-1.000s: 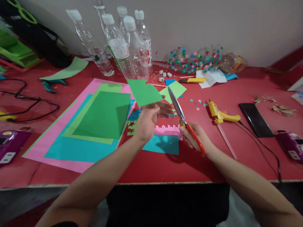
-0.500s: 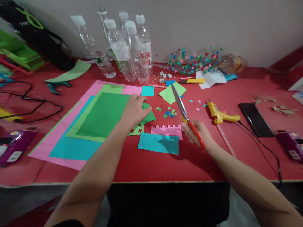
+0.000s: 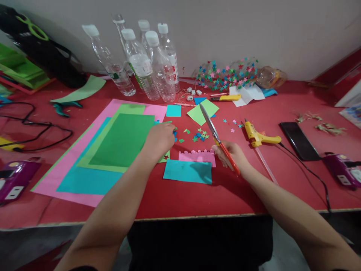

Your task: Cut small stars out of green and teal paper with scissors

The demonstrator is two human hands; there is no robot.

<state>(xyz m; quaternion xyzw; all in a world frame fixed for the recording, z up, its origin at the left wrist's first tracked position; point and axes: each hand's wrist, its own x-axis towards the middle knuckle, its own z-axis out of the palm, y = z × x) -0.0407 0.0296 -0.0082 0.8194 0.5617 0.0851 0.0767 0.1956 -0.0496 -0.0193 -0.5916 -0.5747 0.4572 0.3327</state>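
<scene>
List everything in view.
table: one, red, foreground
bottles: six, clear, back
starry bottle: one, clear, back
sheets: several, multicoloured, left
cut papers: several, mixed, centre
stars: many, mixed, centre
scissors: one, red, centre
glue gun: one, yellow, right
phone: one, black, right
boxes: two, purple, both sides
cutter: one, yellow, back
tool: one, teal, left
case: one, black, left
trays: some, green, left
left hand: one, bare, centre
right hand: one, bare, holding scissors

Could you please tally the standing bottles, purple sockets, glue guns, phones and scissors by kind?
Standing clear plastic bottles: 6
Purple plastic power sockets: 2
Yellow plastic glue gun: 1
Black rectangular phone: 1
Red-handled metal scissors: 1
Total: 11
</scene>
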